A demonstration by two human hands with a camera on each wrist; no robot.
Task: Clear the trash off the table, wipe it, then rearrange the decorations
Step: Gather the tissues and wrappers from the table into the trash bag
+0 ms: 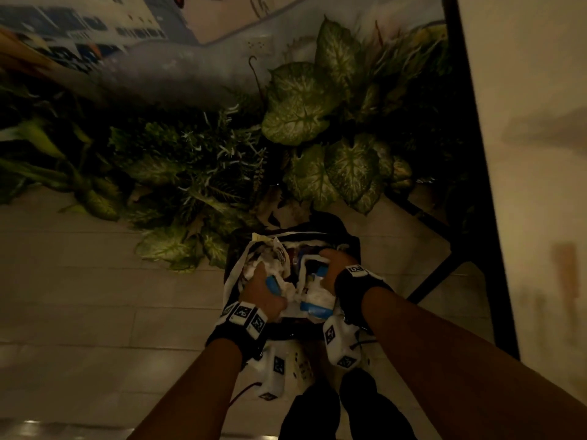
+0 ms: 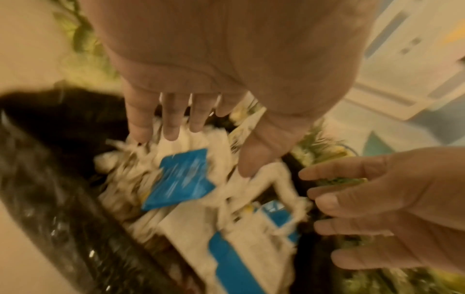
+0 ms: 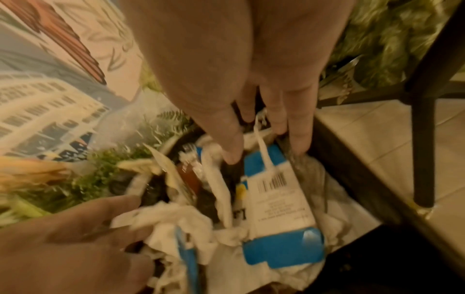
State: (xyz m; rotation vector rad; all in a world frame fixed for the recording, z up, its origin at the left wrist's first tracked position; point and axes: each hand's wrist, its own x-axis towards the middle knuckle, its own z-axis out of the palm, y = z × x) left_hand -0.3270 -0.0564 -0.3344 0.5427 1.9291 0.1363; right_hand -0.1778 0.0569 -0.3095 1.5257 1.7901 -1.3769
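A bin lined with a black bag (image 1: pixel 351 241) stands on the floor below me, stuffed with trash. My left hand (image 1: pixel 263 290) reaches into it with fingers (image 2: pixel 171 129) straight, pressing on crumpled white paper (image 1: pixel 270 268) and a blue packet (image 2: pixel 181 179). My right hand (image 1: pixel 336 268) is beside it, its straight fingers (image 3: pixel 298 143) pushing down on a blue and white carton (image 3: pixel 276 199) with a barcode, close to the bag's right wall. The wrist views are blurred. Neither hand grips anything that I can see.
Leafy green plants (image 1: pixel 301 106) crowd the floor just beyond the bin. A black table leg (image 1: pixel 470 154) and its crossbars run down the right side, under a pale tabletop (image 1: pixel 524 122). Light floor tiles (image 1: pixel 95 296) spread to the left. A painted wall (image 1: pixel 79 33) lies behind.
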